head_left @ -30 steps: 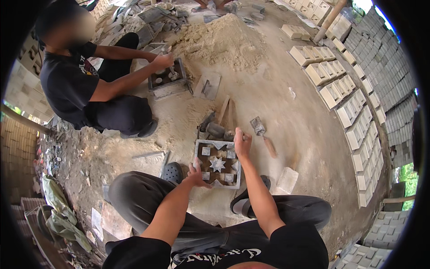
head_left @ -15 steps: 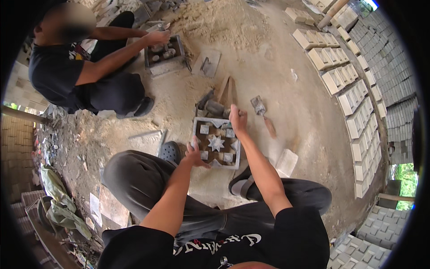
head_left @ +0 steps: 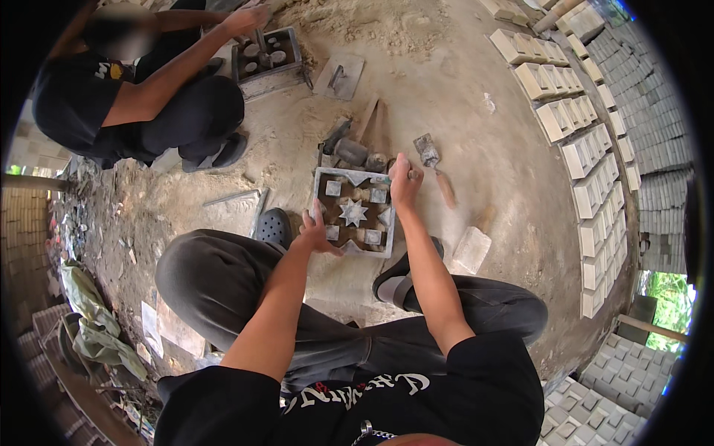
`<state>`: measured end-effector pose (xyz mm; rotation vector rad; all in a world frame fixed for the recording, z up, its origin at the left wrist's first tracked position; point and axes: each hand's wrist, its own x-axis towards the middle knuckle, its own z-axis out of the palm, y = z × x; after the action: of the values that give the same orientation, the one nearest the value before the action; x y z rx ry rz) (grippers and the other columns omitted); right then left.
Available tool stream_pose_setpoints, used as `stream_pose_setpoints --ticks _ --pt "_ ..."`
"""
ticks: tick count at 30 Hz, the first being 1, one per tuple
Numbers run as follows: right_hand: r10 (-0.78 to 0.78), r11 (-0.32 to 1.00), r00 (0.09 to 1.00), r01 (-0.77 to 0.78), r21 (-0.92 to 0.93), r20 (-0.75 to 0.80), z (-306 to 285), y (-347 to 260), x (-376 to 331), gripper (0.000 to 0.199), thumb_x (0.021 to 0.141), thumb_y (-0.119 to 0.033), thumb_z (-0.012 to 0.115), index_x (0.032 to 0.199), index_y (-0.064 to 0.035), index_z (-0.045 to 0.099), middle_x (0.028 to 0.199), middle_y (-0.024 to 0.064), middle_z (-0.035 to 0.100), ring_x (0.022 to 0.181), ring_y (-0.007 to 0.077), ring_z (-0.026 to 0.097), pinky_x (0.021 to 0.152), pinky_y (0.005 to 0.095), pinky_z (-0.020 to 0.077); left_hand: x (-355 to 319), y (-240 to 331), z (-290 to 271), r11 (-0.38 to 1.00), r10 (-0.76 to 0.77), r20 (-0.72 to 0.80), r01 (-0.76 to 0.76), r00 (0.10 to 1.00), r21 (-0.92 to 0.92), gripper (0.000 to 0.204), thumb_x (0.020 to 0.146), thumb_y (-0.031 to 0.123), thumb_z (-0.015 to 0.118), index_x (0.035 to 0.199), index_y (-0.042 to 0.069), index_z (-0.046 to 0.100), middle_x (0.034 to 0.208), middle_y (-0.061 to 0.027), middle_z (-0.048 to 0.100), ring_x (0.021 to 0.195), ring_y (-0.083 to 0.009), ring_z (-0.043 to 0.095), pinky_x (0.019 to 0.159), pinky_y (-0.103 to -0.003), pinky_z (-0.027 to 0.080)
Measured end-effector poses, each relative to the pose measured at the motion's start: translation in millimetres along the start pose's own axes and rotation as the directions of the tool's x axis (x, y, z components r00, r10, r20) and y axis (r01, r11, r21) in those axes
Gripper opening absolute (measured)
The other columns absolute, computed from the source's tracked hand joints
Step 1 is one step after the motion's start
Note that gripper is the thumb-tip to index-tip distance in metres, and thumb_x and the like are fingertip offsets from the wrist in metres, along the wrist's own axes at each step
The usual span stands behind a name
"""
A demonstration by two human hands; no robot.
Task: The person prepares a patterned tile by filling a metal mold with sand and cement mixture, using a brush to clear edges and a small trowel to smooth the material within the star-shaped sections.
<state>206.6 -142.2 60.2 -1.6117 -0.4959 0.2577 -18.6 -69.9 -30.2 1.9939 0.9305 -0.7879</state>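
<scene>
A square grey mould (head_left: 317, 201) sits on the ground in front of me. Inside it are an eight-pointed star block (head_left: 353, 213), small square blocks (head_left: 372, 236) near the corners and triangular points along the sides. My left hand (head_left: 318, 232) braces the near left corner, fingers spread along the outside and thumb by the near edge. At the far right corner, my right hand (head_left: 404, 184) is closed around a thin tool whose kind I cannot make out. Just beyond the far edge lie a dark cylindrical piece (head_left: 351, 152) and a wooden handle (head_left: 374, 123).
A trowel (head_left: 428, 151) lies right of the mould, a pale slab (head_left: 472, 250) nearer me. At far left a co-worker (head_left: 82, 111) squats over another mould (head_left: 256, 88), with a float (head_left: 341, 76) beside it. Cast blocks (head_left: 587, 186) line the right; sand (head_left: 387, 22) is heaped at the back.
My right hand has shifted rightward and slightly nearer along the mould's far right corner. My left hand stays at its corner. The co-worker's hand has risen from their mould. The whole view has shifted.
</scene>
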Motion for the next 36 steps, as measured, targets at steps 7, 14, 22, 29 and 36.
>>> stream_pose_setpoints --ticks 7,14,22,29,36 --pt "0.009 0.999 0.999 -0.010 -0.032 -0.038 8 -8 -5 0.047 0.098 -0.026 0.051 0.058 -0.0039 0.043 0.052 -0.0023 0.042 0.050 0.0081 0.037 0.047 0.0314 0.0282 1 -6 0 1.000 -0.013 0.017 0.013 1.000 -0.009 0.174 0.041 0.058 0.094 0.140 0.015 -0.042 0.150 -0.0427 -0.012 0.141 -0.0574 0.014 0.115 -0.055 0.023" --pt "-0.040 0.995 0.998 0.043 -0.084 0.042 -3 33 -28 0.042 0.098 -0.026 0.051 0.064 -0.0051 0.039 0.058 -0.0039 0.038 0.058 0.0069 0.037 0.051 0.0302 0.0268 6 2 6 0.999 -0.005 -0.016 0.005 1.000 0.037 0.169 0.044 0.059 0.093 0.144 0.020 -0.037 0.154 -0.0379 -0.004 0.139 -0.0572 0.020 0.114 -0.057 0.027" --pt "-0.097 0.993 0.993 0.101 -0.064 0.060 3 53 -24 0.044 0.099 -0.028 0.053 0.063 -0.0059 0.042 0.057 -0.0043 0.039 0.056 0.0066 0.037 0.050 0.0304 0.0285 4 11 3 0.999 -0.011 0.002 0.011 1.000 0.041 0.169 0.044 0.062 0.091 0.144 0.019 -0.038 0.155 -0.0365 -0.004 0.140 -0.0558 0.019 0.114 -0.057 0.026" --pt "-0.079 0.997 0.997 0.079 -0.026 0.022 7 32 -21 0.046 0.099 -0.027 0.051 0.059 -0.0097 0.037 0.055 -0.0042 0.039 0.052 0.0065 0.034 0.049 0.0299 0.0252 4 6 3 0.999 -0.008 -0.016 0.008 1.000 0.036 0.168 0.044 0.061 0.091 0.144 0.021 -0.037 0.156 -0.0346 -0.004 0.140 -0.0554 0.019 0.113 -0.057 0.028" --pt "0.031 0.968 0.989 -0.065 0.242 0.142 11 12 -17 0.046 0.097 -0.024 0.052 0.057 -0.0084 0.034 0.056 -0.0055 0.036 0.052 0.0055 0.033 0.048 0.0288 0.0232 6 -3 1 1.000 0.004 0.029 -0.004 1.000 0.000 0.174 0.039 0.064 0.092 0.142 0.012 -0.039 0.152 -0.0393 -0.011 0.144 -0.0546 0.005 0.116 -0.056 0.021"
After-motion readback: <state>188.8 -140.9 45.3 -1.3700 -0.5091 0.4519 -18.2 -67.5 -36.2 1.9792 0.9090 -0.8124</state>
